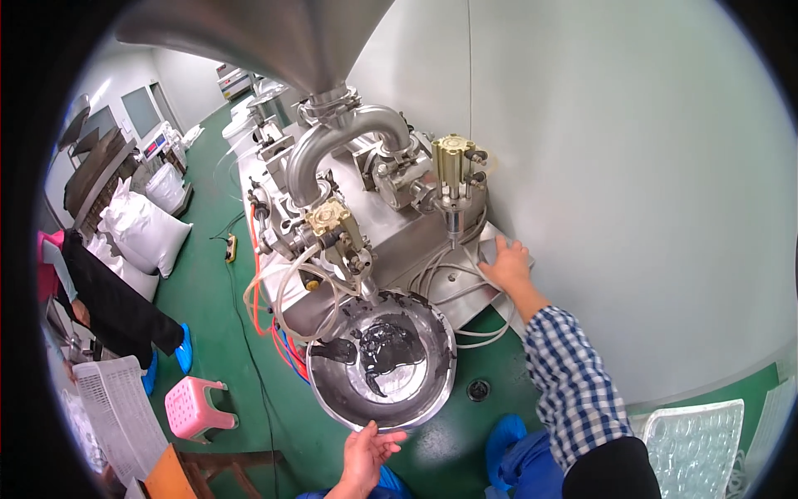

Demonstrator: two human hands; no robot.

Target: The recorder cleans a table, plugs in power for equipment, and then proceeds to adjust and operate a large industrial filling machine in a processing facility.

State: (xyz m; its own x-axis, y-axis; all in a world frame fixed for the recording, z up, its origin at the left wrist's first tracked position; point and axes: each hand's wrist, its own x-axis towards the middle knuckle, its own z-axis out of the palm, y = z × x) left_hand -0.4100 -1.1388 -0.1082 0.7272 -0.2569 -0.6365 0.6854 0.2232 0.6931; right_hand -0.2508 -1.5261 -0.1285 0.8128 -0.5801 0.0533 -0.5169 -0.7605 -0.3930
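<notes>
A wide steel bowl point(436, 366) with dark, sticky paste smeared inside is below the front left nozzle point(368, 287) of a filling machine. At its near rim is my left hand point(370, 456), the thumb side against the edge and the other fingers bent beside it. The bowl's underside is hidden. My right hand point(509, 268), fingers spread, reaches to the right end of the machine's steel housing point(424, 237). It seems to hold nothing; what its fingertips touch I cannot tell. Between the hands, coiled pale hoses point(453, 291) lie on a metal plate.
Above stands a large steel hopper point(266, 41) feeding a curved pipe point(307, 162). A pale wall point(648, 191) borders the right. On the green floor point(208, 316) are a pink stool point(195, 409), a cable and white sacks point(145, 229). Another person point(108, 291) stands at the left.
</notes>
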